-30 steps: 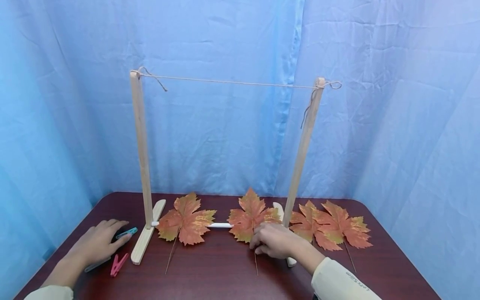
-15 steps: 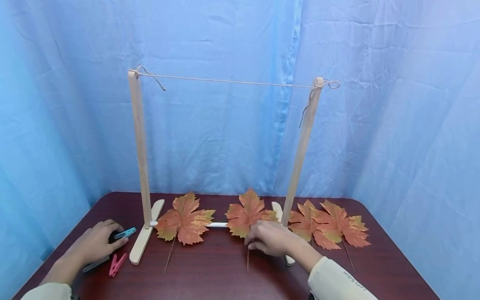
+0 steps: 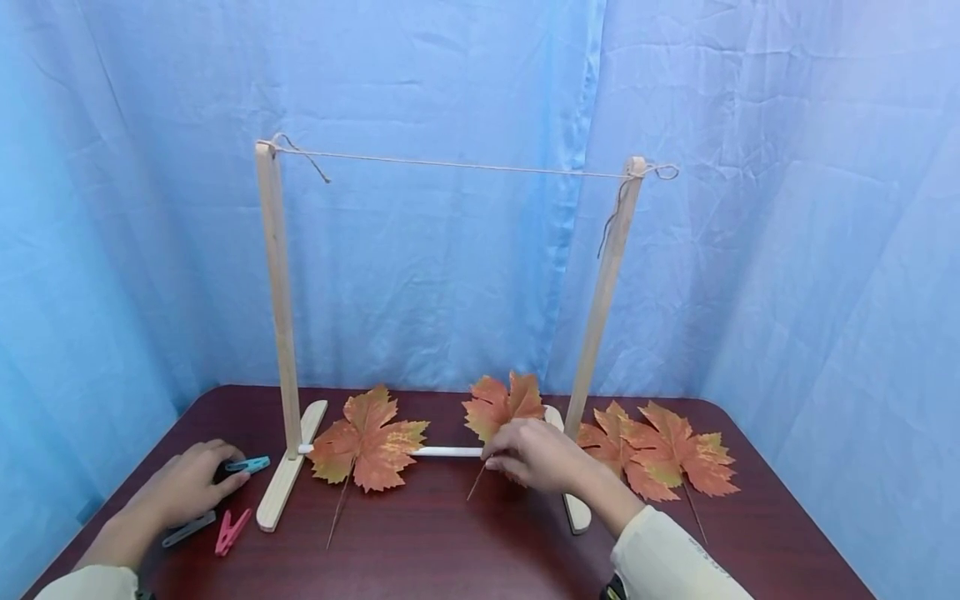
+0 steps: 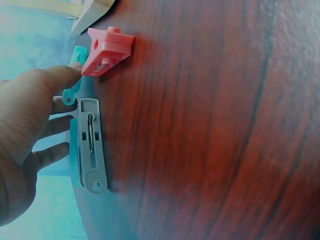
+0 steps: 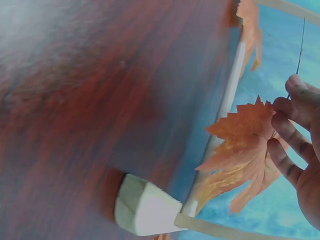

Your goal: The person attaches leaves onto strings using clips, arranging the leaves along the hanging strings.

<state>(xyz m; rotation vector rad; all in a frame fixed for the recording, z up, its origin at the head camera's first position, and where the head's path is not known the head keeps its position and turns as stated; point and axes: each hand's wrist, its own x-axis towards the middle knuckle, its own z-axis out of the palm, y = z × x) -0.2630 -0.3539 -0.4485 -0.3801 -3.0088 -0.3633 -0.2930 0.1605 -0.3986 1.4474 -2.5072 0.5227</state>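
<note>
In the head view my left hand (image 3: 183,483) lies at the table's left, its thumb and forefinger about a turquoise clothespin (image 3: 247,464). Close by are a pink clothespin (image 3: 232,532) and a grey clothespin (image 3: 189,529). A turquoise strip (image 4: 74,150) shows behind the grey one in the left wrist view. Right of centre, my right hand (image 3: 536,450) pinches the stem of an orange artificial maple leaf (image 3: 506,406), raised and tilted, and partly covers it. The right wrist view shows the stem between thumb and forefinger, the other fingers by the leaf blade (image 5: 245,145).
Twine (image 3: 450,164) is strung between two wooden posts (image 3: 279,308) with flat feet, joined low by a white rod (image 3: 448,452). One maple leaf (image 3: 367,442) lies over the rod; two overlapping leaves (image 3: 678,450) lie right. Blue curtains (image 3: 427,275) stand behind the table.
My right hand has lifted the maple leaf by its stem and tilted it, the stem's end swinging left and up. The left forefinger has curled in closer to the turquoise clothespin.
</note>
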